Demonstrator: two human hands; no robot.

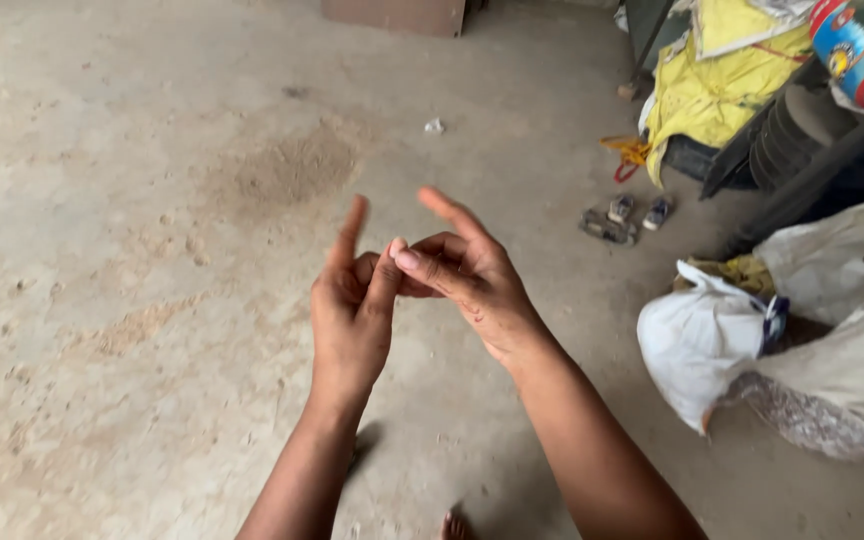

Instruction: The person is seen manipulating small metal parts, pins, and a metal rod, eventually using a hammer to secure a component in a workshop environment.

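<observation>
The fingers meet at the centre of the frame: the left hand has its index finger raised and its thumb pressed up against the thumb tip of the right hand, whose index finger points up and away while the remaining fingers curl inward. Both sets of fingers are loosely bent and touching one another; nothing shows clearly between them, though something very small pinched there could be hidden, and the view is too coarse to settle it. As far as can be seen, neither hand holds or rests on any object, so no handling of a thing has visibly begun.

Outward from the hands, both bare forearms rise from the lower edge of the frame above a bare concrete floor with sandy patches in the upper left. A toe shows at the bottom edge. To the right of the hands, well apart from them, lies a knotted white plastic bag against a larger pale sack. Further up, a pair of small sandals sits on the floor, and a yellow cloth hangs over dark shelving in the upper right. A scrap of white paper lies near the top centre.
</observation>
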